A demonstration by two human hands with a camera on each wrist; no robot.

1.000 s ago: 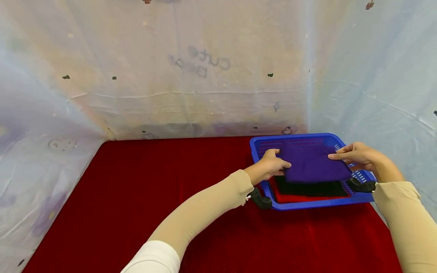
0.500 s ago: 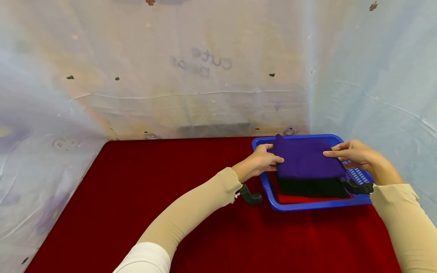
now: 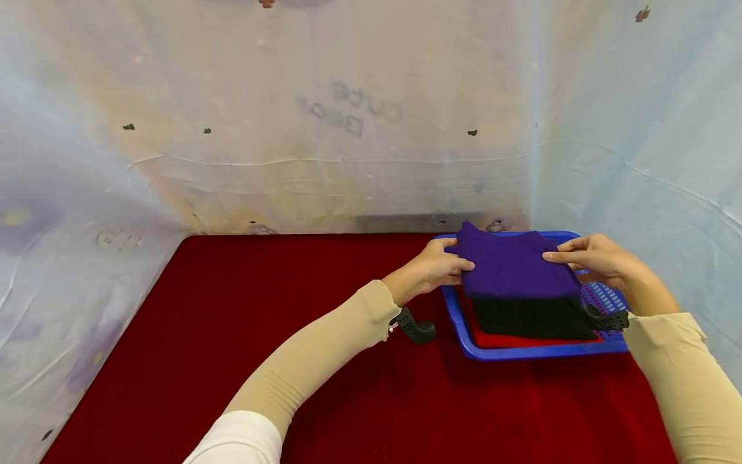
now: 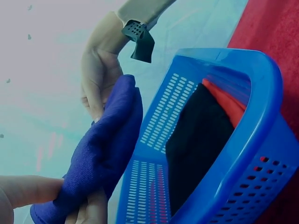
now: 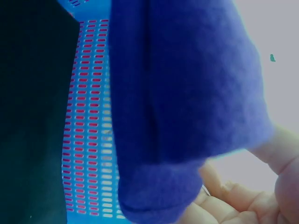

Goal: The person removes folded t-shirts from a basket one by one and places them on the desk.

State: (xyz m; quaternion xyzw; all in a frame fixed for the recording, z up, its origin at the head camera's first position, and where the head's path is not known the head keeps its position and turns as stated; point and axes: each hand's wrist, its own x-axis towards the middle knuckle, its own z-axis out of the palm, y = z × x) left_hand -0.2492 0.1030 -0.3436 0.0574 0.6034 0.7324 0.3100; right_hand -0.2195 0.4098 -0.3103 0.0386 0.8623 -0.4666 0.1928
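Note:
A folded purple cloth (image 3: 513, 267), perhaps a garment, is held above a blue plastic basket (image 3: 545, 354). My left hand (image 3: 435, 265) pinches its left edge, thumb on top and fingers beneath. At the right edge, my right hand (image 3: 599, 259) pinches it in the same way. In the left wrist view the purple cloth (image 4: 105, 144) is clear of the basket (image 4: 261, 116), its layers slightly bulging. Below it in the basket lies a folded black cloth (image 3: 530, 320), on top of a red cloth (image 3: 507, 341) that shows along the front and left.
The basket stands at the right rear of a table covered in red fabric (image 3: 290, 290). Patterned plastic sheeting (image 3: 324, 167) hangs behind and along both sides, close to the basket's right. A black wrist mount (image 3: 416, 328) juts from the left sleeve.
Both hands have shifted the purple cloth left and slightly toward the back, and more of the black cloth now shows beneath it. The grip of both hands stays the same.

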